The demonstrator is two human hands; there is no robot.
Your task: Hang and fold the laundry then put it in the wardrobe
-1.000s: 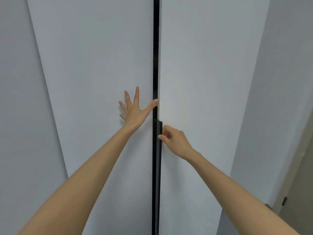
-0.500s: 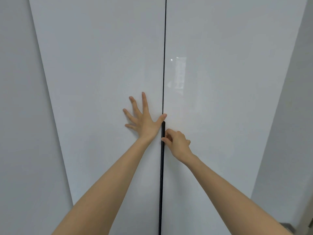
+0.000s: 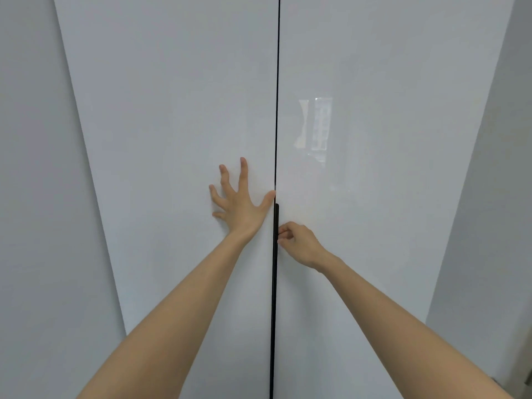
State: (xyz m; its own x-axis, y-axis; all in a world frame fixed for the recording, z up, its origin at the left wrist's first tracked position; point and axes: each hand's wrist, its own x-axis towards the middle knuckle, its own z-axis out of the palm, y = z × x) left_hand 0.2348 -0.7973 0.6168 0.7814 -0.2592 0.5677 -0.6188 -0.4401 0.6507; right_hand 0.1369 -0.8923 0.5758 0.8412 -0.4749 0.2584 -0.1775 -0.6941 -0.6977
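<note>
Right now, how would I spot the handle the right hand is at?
Two glossy white wardrobe doors meet at a hairline dark seam. Along that seam, a black handle strip runs from below the thumb of the left hand down out of view, the right hand curled on it. It is thicker than the seam.

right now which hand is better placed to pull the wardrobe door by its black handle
Right. The right hand has fingers curled on the black handle strip; the left hand lies flat, fingers spread, on the left door.
</note>
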